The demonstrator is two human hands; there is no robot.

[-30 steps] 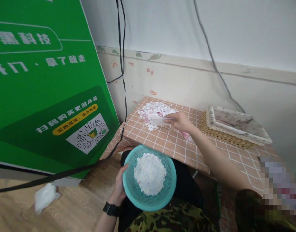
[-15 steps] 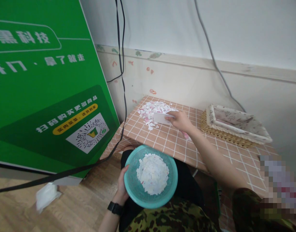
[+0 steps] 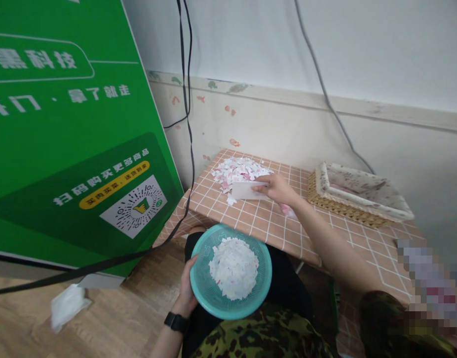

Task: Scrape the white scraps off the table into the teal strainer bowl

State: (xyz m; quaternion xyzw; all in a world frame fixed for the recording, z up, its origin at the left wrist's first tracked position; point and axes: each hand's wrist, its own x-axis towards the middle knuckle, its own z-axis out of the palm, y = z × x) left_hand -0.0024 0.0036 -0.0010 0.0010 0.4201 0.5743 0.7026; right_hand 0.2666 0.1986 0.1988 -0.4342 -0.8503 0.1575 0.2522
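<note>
My left hand (image 3: 188, 286) grips the left rim of a green plastic colander (image 3: 266, 278), which rests at my lap just below the table's front edge. Inside it lies a heap of white paper scraps (image 3: 234, 268). On the table my right hand (image 3: 276, 190) pinches a flat white card (image 3: 247, 190), held on edge along the near side of a pile of pink and white paper scraps (image 3: 238, 168). A pinkish piece (image 3: 287, 211) lies under my right wrist, partly hidden by it.
A lined wicker basket (image 3: 347, 206) stands on the checked tablecloth (image 3: 236, 214) to the right. A green cabinet (image 3: 72, 149) fills the left side. A black cable (image 3: 190, 134) hangs past the table's left corner. On the floor lies a white plastic bag (image 3: 68, 306).
My right hand has drawn the card slightly toward me, away from the middle of the scrap pile. The left hand keeps its hold on the colander.
</note>
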